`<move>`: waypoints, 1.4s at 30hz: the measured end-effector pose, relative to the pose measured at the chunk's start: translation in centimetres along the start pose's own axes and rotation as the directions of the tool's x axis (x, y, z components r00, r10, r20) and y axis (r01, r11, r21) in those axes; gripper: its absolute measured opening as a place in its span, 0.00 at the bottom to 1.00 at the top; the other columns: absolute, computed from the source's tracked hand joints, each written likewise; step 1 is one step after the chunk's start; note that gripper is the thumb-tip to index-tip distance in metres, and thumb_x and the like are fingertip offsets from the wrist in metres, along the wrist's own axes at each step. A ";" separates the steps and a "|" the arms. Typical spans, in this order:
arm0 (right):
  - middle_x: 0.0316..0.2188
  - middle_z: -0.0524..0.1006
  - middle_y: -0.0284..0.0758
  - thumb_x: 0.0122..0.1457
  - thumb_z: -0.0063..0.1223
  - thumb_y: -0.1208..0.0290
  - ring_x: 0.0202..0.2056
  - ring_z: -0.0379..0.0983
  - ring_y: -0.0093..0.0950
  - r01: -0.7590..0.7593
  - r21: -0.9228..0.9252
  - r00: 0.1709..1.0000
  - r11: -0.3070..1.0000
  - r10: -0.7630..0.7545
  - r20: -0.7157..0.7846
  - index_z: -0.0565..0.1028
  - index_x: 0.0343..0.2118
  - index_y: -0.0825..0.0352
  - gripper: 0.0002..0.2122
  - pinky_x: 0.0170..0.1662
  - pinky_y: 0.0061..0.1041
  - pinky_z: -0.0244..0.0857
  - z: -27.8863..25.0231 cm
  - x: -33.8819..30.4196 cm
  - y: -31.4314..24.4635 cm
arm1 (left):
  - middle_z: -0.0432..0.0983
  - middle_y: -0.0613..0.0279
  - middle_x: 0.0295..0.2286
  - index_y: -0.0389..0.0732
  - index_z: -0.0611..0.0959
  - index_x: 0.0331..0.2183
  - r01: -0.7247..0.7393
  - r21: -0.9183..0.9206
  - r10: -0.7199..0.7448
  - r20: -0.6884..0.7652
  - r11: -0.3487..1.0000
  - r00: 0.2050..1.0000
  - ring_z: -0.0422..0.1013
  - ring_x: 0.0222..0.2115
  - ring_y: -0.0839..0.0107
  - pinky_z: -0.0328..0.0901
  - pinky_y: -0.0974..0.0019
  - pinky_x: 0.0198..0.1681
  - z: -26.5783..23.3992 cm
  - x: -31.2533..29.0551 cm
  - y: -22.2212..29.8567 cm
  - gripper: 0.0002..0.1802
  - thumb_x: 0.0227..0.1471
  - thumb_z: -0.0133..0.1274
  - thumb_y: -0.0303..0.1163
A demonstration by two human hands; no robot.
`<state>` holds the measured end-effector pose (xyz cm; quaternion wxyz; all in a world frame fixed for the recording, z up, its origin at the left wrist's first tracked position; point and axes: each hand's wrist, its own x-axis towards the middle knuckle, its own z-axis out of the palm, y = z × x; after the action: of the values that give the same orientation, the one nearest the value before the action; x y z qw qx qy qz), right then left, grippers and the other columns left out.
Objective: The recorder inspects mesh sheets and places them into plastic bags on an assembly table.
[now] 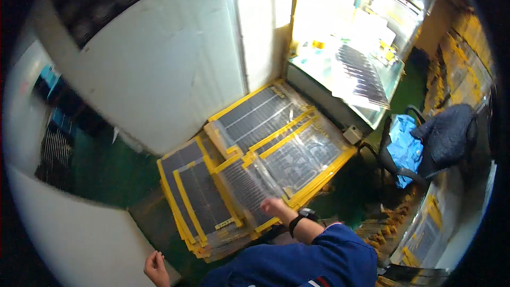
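Observation:
My right hand (272,207), with a dark band on its wrist, hangs in front of a pile of flat, dark sheets (204,188) edged with yellow tape. Its fingers are curled in, and nothing shows in them. Whether it touches the pile I cannot tell. Low on the left, my left hand (155,268) is apart from the pile, its fingertips drawn together with nothing visible between them. Behind, more sheets lie overlapped, among them a yellow-edged clear-covered one (300,157) with pale patterns and a dark one (257,117) with pale lines.
A brightly lit glass-topped table (313,79) at the back right bears a dark striped sheet (363,77). On the right stands a dark chair (449,138) with a blue cloth (405,149). White panels (164,64) rise behind the pile. The floor (101,167) is green.

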<state>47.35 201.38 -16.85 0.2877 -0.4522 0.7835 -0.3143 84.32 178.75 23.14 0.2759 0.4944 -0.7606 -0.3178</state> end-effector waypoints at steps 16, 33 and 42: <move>0.32 0.74 0.40 0.52 0.53 0.79 0.31 0.73 0.30 -0.488 0.834 0.842 0.257 0.389 0.372 0.66 0.45 0.71 0.16 0.33 0.27 0.70 21.1 10.9 -40.2 | 0.79 0.58 0.27 0.32 0.81 0.31 0.286 -0.087 -0.299 -0.281 0.954 0.912 0.73 0.26 0.76 0.66 0.73 0.30 -28.0 -2.2 -25.1 0.08 0.49 0.54 0.26; 0.33 0.73 0.42 0.53 0.43 0.86 0.30 0.73 0.31 -0.534 0.808 0.758 0.249 0.565 0.327 0.65 0.44 0.71 0.15 0.35 0.32 0.72 27.5 32.5 -45.9 | 0.79 0.57 0.25 0.34 0.82 0.32 0.179 -0.249 -0.252 -0.300 0.952 0.920 0.74 0.28 0.74 0.67 0.71 0.35 -30.4 24.8 -35.4 0.09 0.47 0.56 0.27; 0.32 0.75 0.43 0.51 0.52 0.82 0.30 0.74 0.29 -0.243 0.918 0.929 0.314 0.346 0.127 0.69 0.42 0.72 0.14 0.33 0.26 0.71 25.3 61.5 -57.5 | 0.78 0.56 0.27 0.34 0.81 0.32 -0.087 -0.175 0.057 -0.165 0.981 0.985 0.74 0.29 0.74 0.68 0.71 0.36 -31.2 55.5 -32.2 0.06 0.48 0.54 0.24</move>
<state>70.12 118.14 0.11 0.5053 -0.0486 0.5547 -0.6593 105.85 110.72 24.85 0.3912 0.4630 -0.7213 -0.3351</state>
